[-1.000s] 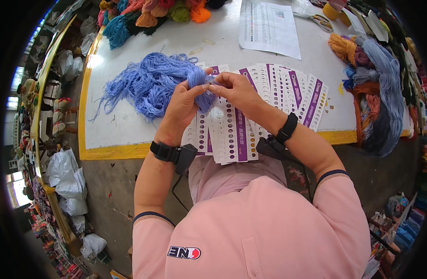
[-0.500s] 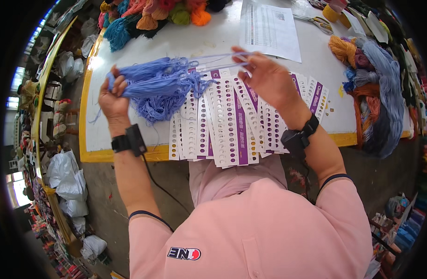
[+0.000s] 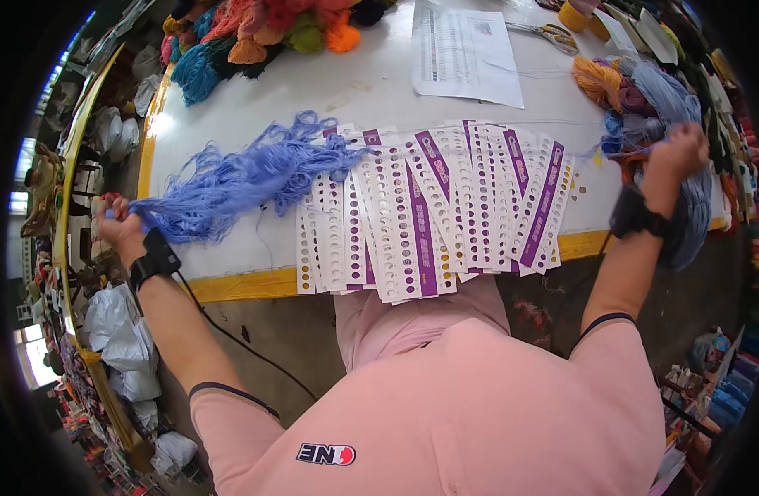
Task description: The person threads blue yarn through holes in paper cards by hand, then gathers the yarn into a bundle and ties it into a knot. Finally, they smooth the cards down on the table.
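Observation:
A hank of periwinkle blue yarn (image 3: 239,178) lies stretched across the white table, one end over the punched cards. My left hand (image 3: 119,227) grips its left end, far out past the table's left edge. My right hand (image 3: 677,153) is raised far to the right, fingers closed, over a pile of grey-blue yarn (image 3: 685,165); a thin thread seems to run from it toward the hank, but I cannot be sure. Between my hands a fan of white and purple cards with rows of holes (image 3: 429,211) overlaps the table's front edge. Both wrists wear black bands.
Yarn bundles in many colours (image 3: 255,29) lie at the table's back left, more skeins (image 3: 619,87) at the right. A printed sheet (image 3: 466,50) and scissors (image 3: 553,33) are at the back. The table has a yellow edge (image 3: 247,285). Plastic bags (image 3: 119,331) crowd the floor at left.
My hands have spread wide apart: the left pulled the blue yarn out to the left, stretching the hank, and the right swung from the cards to the far right.

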Motion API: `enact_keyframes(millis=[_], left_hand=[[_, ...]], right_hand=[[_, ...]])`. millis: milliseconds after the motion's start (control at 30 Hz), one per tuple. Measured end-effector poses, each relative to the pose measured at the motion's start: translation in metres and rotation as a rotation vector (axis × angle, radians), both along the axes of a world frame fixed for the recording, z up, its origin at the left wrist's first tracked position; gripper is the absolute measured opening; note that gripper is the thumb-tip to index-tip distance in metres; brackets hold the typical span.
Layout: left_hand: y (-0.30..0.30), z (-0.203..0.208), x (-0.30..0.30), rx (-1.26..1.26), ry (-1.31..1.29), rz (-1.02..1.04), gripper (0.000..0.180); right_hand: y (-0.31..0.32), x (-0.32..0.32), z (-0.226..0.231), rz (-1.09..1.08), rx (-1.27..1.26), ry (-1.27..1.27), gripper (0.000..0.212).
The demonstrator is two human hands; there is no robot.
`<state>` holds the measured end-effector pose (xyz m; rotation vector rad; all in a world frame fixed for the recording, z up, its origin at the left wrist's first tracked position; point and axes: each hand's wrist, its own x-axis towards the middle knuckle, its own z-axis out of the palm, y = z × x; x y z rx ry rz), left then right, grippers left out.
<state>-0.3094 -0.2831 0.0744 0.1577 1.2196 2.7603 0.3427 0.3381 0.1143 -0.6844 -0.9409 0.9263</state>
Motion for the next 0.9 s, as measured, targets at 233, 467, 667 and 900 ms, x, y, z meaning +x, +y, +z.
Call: enact_keyframes(millis=[233, 467, 667, 900], left_hand=[[-0.021, 0.064, -0.003, -0.145, 0.055, 0.172, 0.014], [-0.072, 0.119, -0.031, -0.206, 0.205, 0.364, 0.018], [0.163, 0.054, 0.158, -0.084, 0.03, -0.495, 0.018], [0.254, -0.032, 0.311, -0.423, -0.314, -0.968, 0.023]], right_hand=[[0.064, 0.068, 0.035, -0.131, 0.056, -0.362, 0.013], [0.128, 0.233, 0.095, -1.254, 0.017, -1.135, 0.036], [-0.056, -0.011, 0.018, 0.124, 0.339, -1.014, 0.02], [-0.195, -0.19, -0.092, 1.258, 0.052, -1.098, 0.015]])
